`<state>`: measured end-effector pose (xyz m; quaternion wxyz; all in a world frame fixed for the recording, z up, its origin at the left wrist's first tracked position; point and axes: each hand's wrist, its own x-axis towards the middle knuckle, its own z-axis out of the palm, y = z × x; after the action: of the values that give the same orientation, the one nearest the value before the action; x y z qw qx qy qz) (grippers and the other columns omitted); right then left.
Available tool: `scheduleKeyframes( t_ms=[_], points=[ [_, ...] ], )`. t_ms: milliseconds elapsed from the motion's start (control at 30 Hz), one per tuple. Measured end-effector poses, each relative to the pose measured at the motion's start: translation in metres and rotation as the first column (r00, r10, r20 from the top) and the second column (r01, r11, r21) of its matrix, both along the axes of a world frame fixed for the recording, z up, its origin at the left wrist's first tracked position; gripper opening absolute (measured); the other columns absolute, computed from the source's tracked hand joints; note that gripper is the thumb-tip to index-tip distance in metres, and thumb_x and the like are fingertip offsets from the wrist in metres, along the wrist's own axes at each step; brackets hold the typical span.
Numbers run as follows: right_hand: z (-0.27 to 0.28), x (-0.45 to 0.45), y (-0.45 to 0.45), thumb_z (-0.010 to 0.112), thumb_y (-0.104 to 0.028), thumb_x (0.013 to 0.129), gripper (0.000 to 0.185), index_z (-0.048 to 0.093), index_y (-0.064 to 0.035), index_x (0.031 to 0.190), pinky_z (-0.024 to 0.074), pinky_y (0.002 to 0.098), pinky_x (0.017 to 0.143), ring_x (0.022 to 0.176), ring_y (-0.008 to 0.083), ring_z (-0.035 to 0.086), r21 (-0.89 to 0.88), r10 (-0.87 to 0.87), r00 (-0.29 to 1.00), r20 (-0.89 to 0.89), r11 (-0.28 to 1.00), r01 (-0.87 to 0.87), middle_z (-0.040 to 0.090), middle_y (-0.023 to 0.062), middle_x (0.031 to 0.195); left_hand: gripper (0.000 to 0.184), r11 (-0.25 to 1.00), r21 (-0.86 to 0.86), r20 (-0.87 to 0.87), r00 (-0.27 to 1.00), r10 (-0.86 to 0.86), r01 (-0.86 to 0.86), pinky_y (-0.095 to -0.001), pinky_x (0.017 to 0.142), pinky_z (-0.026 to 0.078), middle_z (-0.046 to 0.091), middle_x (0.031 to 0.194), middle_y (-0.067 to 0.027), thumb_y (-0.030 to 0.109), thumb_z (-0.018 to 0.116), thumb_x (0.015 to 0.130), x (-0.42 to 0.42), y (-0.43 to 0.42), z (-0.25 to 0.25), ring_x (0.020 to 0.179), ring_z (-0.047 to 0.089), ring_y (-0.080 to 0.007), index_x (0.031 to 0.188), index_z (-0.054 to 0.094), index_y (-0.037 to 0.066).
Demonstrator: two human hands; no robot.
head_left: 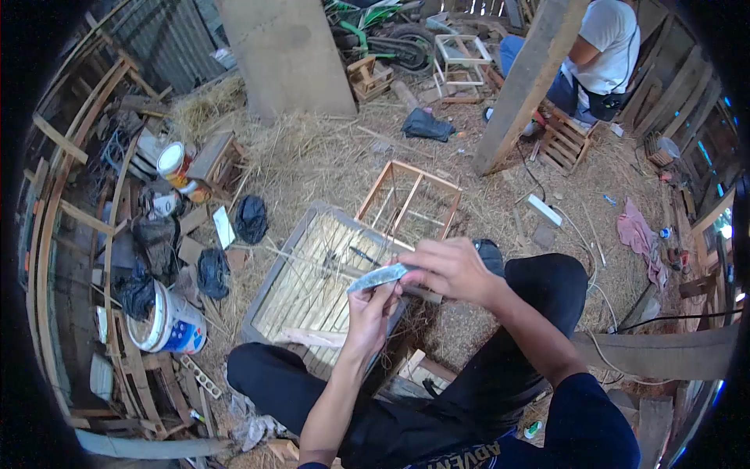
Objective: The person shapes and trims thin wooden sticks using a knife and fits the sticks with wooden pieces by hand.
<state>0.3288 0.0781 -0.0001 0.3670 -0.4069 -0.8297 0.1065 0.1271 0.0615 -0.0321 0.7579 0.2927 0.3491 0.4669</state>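
Both my hands are raised in front of me, over a slatted wooden panel with a grey border [273, 301]. Between them is a bent, flat, grey-blue strip [376, 277] whose material I cannot make out. My left hand [369, 316] grips it from below, thumb and fingers closed around its lower side. At the strip's right end, the fingers of my right hand [449, 270] are pinched. Dark thin tools or rods [361, 255] lie on the panel under the hands. Just beyond stands a small light wooden frame [418, 184].
Straw covers the ground. To the left are a white bucket [168, 324], black plastic bags [212, 273] and a paint can [173, 160]. A wooden post [519, 102] rises at the right, with a seated person [605, 59] behind it. A power strip [544, 209] trails a cable.
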Motion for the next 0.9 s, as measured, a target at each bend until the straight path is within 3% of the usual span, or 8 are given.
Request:
scheduleKeyframes(
  t_ms=[100,233,333,433,500,567,667,900],
  points=[
    [0.004,-0.001,0.001,0.075,-0.029,0.086,0.031,0.071,-0.013,0.112,0.0466,0.0369,0.054,0.064,0.0263,0.062,0.028,-0.006,1.0,0.026,1.0,0.005,0.059,0.005,0.077,0.035,1.0,0.006,0.036,0.999,-0.012,0.011,-0.0167,0.05,0.028,0.065,0.084,0.0007,0.011,0.066,0.098,-0.004,-0.002,0.002,0.059,0.044,-0.0009,0.131,0.062,0.0],
    [0.004,0.027,0.023,0.07,-0.026,0.092,0.024,0.071,-0.0104,0.111,0.0496,0.0361,0.057,0.064,0.0253,0.064,-0.063,-0.423,0.896,-0.134,0.906,0.418,0.065,0.0077,0.082,0.034,0.963,0.214,-0.208,0.971,-0.117,0.162,-0.0199,0.053,0.032,0.063,0.082,-0.0005,0.014,0.066,0.099,-0.011,-0.021,-0.001,0.061,0.045,-0.0031,0.13,0.064,0.002],
    [0.008,0.042,0.026,0.067,-0.023,0.095,0.022,0.071,-0.007,0.109,0.0519,0.0362,0.06,0.068,0.0257,0.067,-0.003,-0.428,0.868,-0.252,0.897,0.441,0.068,0.0101,0.088,0.04,0.985,0.149,-0.13,0.989,-0.068,0.087,-0.0211,0.055,0.034,0.063,0.084,-0.0018,0.012,0.065,0.099,-0.009,-0.021,0.011,0.064,0.046,-0.0054,0.137,0.06,0.002],
    [0.004,0.02,0.011,0.065,-0.022,0.096,0.021,0.071,-0.0066,0.108,0.0539,0.0361,0.064,0.072,0.0279,0.068,-0.034,-0.296,0.921,-0.252,0.954,0.297,0.07,0.0119,0.093,0.041,0.998,0.058,0.0,1.0,0.015,-0.015,-0.019,0.056,0.034,0.06,0.088,-0.0011,0.011,0.058,0.103,-0.011,-0.009,0.013,0.066,0.044,-0.004,0.142,0.054,0.002],
    [0.003,0.008,0.004,0.067,-0.027,0.095,0.023,0.071,-0.0109,0.111,0.0516,0.0367,0.06,0.067,0.0247,0.067,-0.06,-0.171,0.979,-0.107,0.984,0.165,0.067,0.0087,0.086,0.042,1.0,-0.016,0.112,0.994,-0.009,0.011,-0.0199,0.057,0.035,0.057,0.088,-0.0013,0.01,0.056,0.103,-0.018,-0.004,0.01,0.069,0.044,-0.0048,0.145,0.051,0.001],
    [-0.001,-0.004,0.0,0.068,-0.03,0.094,0.025,0.071,-0.0134,0.112,0.0499,0.0371,0.057,0.064,0.0234,0.065,-0.08,-0.07,0.997,0.013,0.994,0.07,0.065,0.0068,0.083,0.044,0.999,0.023,0.082,0.996,-0.029,0.028,-0.0208,0.058,0.035,0.054,0.088,-0.0005,0.009,0.056,0.103,-0.016,-0.007,0.005,0.071,0.043,-0.0056,0.146,0.048,0.0],
    [0.001,-0.013,-0.003,0.069,-0.034,0.092,0.027,0.071,-0.0163,0.113,0.0472,0.0369,0.054,0.061,0.0231,0.063,-0.057,0.005,1.0,0.031,0.998,-0.003,0.06,0.0045,0.078,0.044,0.998,0.01,-0.006,0.998,-0.064,0.064,-0.0224,0.059,0.034,0.05,0.084,0.0024,0.011,0.056,0.103,-0.01,-0.012,0.012,0.071,0.042,-0.0055,0.145,0.049,0.005],
    [0.003,-0.006,-0.001,0.07,-0.038,0.09,0.029,0.071,-0.0178,0.111,0.0467,0.0358,0.053,0.061,0.0238,0.062,-0.03,0.024,0.999,0.033,0.999,-0.023,0.059,0.0029,0.077,0.047,0.995,0.018,0.034,0.994,-0.102,0.101,-0.0195,0.054,0.031,0.05,0.084,0.0042,0.012,0.057,0.103,-0.01,-0.013,0.008,0.067,0.04,-0.0036,0.148,0.047,0.002]
  ],
)
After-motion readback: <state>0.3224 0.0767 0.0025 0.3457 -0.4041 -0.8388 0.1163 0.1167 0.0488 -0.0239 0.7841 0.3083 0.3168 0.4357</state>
